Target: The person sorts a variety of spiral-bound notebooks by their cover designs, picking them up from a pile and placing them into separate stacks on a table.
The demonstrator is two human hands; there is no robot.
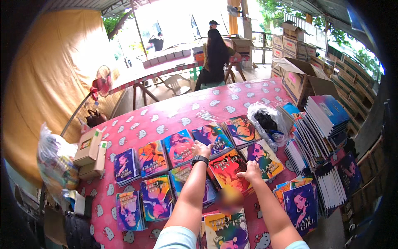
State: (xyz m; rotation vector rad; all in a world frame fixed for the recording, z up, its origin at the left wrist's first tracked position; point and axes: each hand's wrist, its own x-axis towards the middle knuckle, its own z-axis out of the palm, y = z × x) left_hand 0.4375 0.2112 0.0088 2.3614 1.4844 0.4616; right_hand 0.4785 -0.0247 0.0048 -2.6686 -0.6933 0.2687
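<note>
Spiral notebooks with bright illustrated covers lie in two rows of short stacks before me. My left hand [202, 150] reaches to the top left corner of a red-orange notebook [227, 167], its fingers stretched out and nothing seen in them. At that notebook's right edge is my right hand [250, 171], thumb on the cover and fingers curled along the side. A pink-and-blue notebook [179, 146] lies left of my left hand, a purple-and-blue one [212, 138] beyond it. Right of my right hand is a cream-and-purple notebook [263, 158]. My left forearm partly covers a pastel notebook [182, 178].
A pink patterned tablecloth [157, 120] covers the table. Tall notebook piles [321, 137] and an open carton [309, 81] stand at right. A clear plastic bag [269, 122] holds something black. Small boxes [89, 153] sit at left. Beyond, a person [215, 58] is at another table.
</note>
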